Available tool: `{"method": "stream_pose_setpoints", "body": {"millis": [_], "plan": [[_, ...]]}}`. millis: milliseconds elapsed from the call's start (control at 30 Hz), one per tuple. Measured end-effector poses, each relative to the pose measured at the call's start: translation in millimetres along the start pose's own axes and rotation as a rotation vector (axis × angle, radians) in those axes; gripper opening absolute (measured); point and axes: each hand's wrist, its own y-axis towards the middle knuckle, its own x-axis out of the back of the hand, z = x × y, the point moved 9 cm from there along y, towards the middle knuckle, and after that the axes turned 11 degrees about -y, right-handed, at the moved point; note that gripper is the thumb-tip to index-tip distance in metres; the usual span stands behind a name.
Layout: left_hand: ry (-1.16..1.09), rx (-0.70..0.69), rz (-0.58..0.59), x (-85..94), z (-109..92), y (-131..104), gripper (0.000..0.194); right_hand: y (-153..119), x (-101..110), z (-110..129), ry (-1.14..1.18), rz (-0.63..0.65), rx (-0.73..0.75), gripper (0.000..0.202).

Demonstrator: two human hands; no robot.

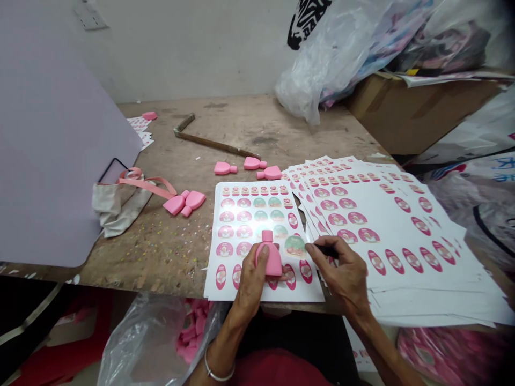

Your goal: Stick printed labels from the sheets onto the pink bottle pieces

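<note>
My left hand (253, 271) is closed around a small pink plastic bottle (272, 260), its cap end pointing away from me. Between the thumb and finger of my right hand (340, 265) is the edge of a green label sticker (295, 245), held just right of the bottle and apart from it. A dark slim object (328, 250) is tucked in the same hand; its kind is not clear. Beneath both hands lies a sheet of stickers (235, 205) with pink and green labels in rows.
Fanned sticker sheets (386, 214) cover the table's right side. Several pink bottles (269, 172) lie behind the sheet, others (185, 202) beside a cloth pouch (120, 206). A bent wooden stick (219, 143) lies farther back. Below the edge hangs a plastic bag (137, 338) holding pink pieces.
</note>
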Motion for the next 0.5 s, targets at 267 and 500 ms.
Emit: {"method": "stream_pose_setpoints", "body": {"millis": [267,500], "plan": [[-0.234,0.027,-0.057,-2.8,-1.3,-10.7,0.053,-15.1,-4.3,49.6,0.01,0.034,0.236,0.012],[-0.253,0.016,-0.005,-9.2,-6.9,-15.1,0.049,-20.0,-4.6,58.4,-0.015,0.04,0.275,0.012]]}}
